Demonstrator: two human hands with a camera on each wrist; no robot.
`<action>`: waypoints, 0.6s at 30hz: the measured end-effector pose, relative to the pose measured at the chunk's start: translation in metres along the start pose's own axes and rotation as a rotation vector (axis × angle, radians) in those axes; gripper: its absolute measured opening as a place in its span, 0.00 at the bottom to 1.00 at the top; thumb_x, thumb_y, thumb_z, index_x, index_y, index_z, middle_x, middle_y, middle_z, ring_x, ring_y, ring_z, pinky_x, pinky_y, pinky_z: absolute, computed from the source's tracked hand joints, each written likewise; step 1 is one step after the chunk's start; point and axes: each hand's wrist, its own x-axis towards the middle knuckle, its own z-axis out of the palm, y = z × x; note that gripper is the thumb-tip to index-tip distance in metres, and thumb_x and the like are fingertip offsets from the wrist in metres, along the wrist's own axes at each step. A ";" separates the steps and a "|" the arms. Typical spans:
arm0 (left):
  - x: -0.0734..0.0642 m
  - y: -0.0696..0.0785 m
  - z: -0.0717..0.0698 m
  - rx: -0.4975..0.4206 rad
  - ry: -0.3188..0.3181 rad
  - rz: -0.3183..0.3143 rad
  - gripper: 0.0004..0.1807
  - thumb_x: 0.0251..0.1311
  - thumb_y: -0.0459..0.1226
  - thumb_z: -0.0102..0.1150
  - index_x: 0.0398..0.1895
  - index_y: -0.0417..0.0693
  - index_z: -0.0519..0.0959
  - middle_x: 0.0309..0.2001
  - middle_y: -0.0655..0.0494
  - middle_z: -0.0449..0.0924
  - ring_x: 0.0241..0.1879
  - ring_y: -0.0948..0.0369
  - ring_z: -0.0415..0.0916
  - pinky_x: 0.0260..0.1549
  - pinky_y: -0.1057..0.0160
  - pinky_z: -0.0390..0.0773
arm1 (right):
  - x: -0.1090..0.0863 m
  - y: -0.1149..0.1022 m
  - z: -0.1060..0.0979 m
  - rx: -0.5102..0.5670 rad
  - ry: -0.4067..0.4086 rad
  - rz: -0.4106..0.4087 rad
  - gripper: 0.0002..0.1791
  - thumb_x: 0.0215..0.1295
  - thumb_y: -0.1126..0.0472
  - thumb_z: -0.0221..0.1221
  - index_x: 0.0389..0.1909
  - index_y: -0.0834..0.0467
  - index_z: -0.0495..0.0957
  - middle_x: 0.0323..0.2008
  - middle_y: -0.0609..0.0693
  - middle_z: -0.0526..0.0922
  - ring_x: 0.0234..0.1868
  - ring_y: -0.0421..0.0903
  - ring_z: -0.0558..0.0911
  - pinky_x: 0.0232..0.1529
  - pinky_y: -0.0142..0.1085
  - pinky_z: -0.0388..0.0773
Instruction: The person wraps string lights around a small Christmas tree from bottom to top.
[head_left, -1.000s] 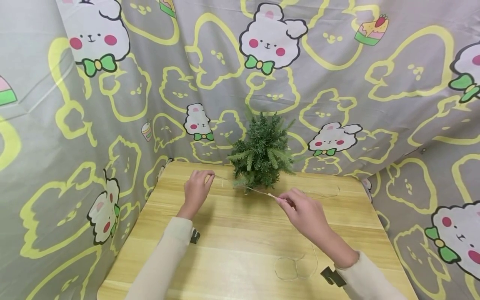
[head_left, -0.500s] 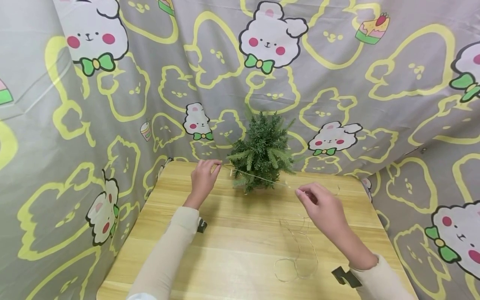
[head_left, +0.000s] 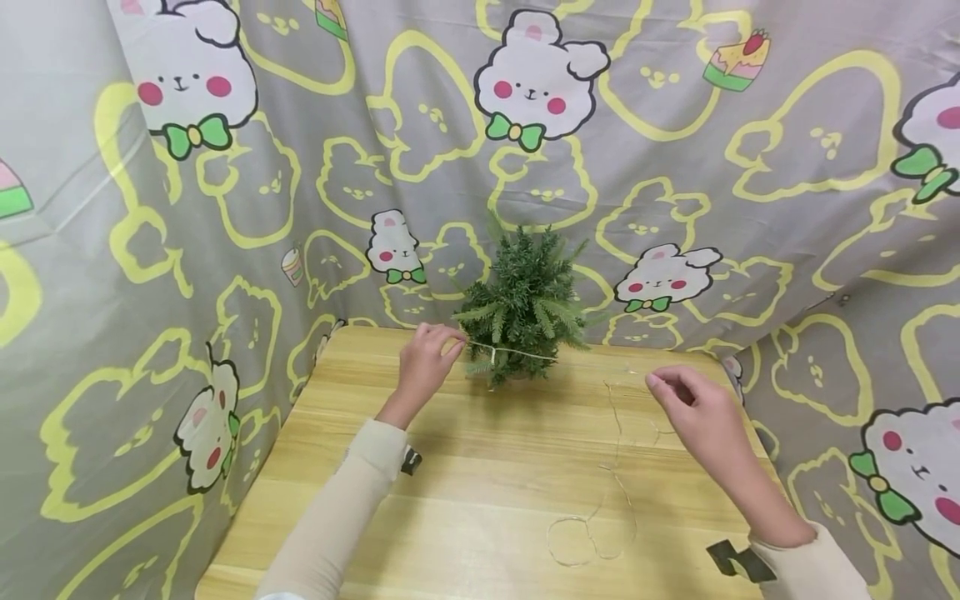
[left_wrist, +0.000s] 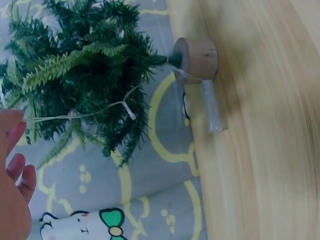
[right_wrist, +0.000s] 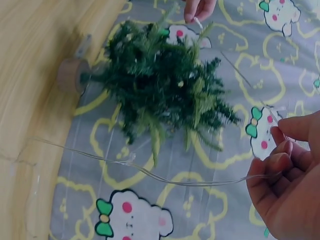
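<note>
Head view: I see left hand (head_left: 427,365) and right hand (head_left: 701,414) pinching the wire (head_left: 521,353) wide apart, probably so it won't snag the tree (head_left: 528,287).

We count one tree (head_left: 525,300), one wooden base (left_wrist: 205,59) and one clear tube (left_wrist: 212,107) at its foot, one light string (head_left: 513,351) before it, left hand (head_left: 426,367) leftward, right hand (head_left: 705,417) rightward, one table (head_left: 450,517) below, two black clips (head_left: 411,461) in front.

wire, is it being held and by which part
Yes: left hand and right hand pinch the wire, one at each end of the stretch between them.
</note>
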 end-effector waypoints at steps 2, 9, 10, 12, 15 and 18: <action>0.000 0.003 -0.001 0.007 -0.018 0.032 0.06 0.61 0.40 0.71 0.40 0.60 0.86 0.43 0.64 0.88 0.37 0.62 0.71 0.19 0.65 0.66 | 0.001 0.005 -0.004 0.011 -0.012 0.025 0.12 0.73 0.55 0.60 0.43 0.59 0.84 0.30 0.47 0.80 0.27 0.35 0.72 0.27 0.25 0.69; 0.002 0.010 -0.003 0.049 -0.094 0.161 0.06 0.59 0.42 0.72 0.39 0.61 0.87 0.39 0.67 0.88 0.35 0.64 0.68 0.19 0.68 0.66 | 0.008 0.018 -0.017 0.046 -0.058 0.119 0.15 0.73 0.51 0.60 0.45 0.59 0.84 0.31 0.38 0.80 0.29 0.33 0.74 0.28 0.25 0.71; 0.003 0.011 -0.003 0.062 -0.114 0.171 0.05 0.60 0.43 0.72 0.39 0.61 0.87 0.39 0.68 0.87 0.34 0.65 0.67 0.20 0.68 0.66 | 0.009 0.020 -0.017 0.046 -0.062 0.129 0.15 0.73 0.51 0.60 0.46 0.59 0.85 0.31 0.38 0.81 0.29 0.32 0.74 0.29 0.25 0.71; 0.004 0.014 -0.003 0.078 -0.161 0.180 0.06 0.60 0.45 0.71 0.39 0.61 0.88 0.39 0.68 0.87 0.33 0.65 0.65 0.20 0.68 0.66 | 0.011 0.023 -0.018 0.035 -0.065 0.136 0.16 0.73 0.51 0.60 0.46 0.59 0.85 0.31 0.39 0.81 0.29 0.31 0.74 0.29 0.25 0.71; 0.006 0.018 -0.003 0.095 -0.219 0.192 0.07 0.61 0.46 0.70 0.41 0.60 0.89 0.40 0.67 0.88 0.34 0.65 0.65 0.21 0.69 0.65 | 0.013 0.026 -0.018 0.013 -0.072 0.135 0.16 0.73 0.50 0.59 0.46 0.59 0.85 0.33 0.44 0.82 0.30 0.31 0.73 0.29 0.25 0.71; 0.006 0.023 -0.003 0.115 -0.257 0.195 0.07 0.62 0.47 0.69 0.41 0.60 0.89 0.41 0.67 0.88 0.35 0.65 0.68 0.23 0.69 0.66 | 0.015 0.025 -0.018 -0.004 -0.079 0.125 0.17 0.74 0.49 0.59 0.46 0.60 0.84 0.34 0.50 0.83 0.30 0.33 0.73 0.30 0.27 0.70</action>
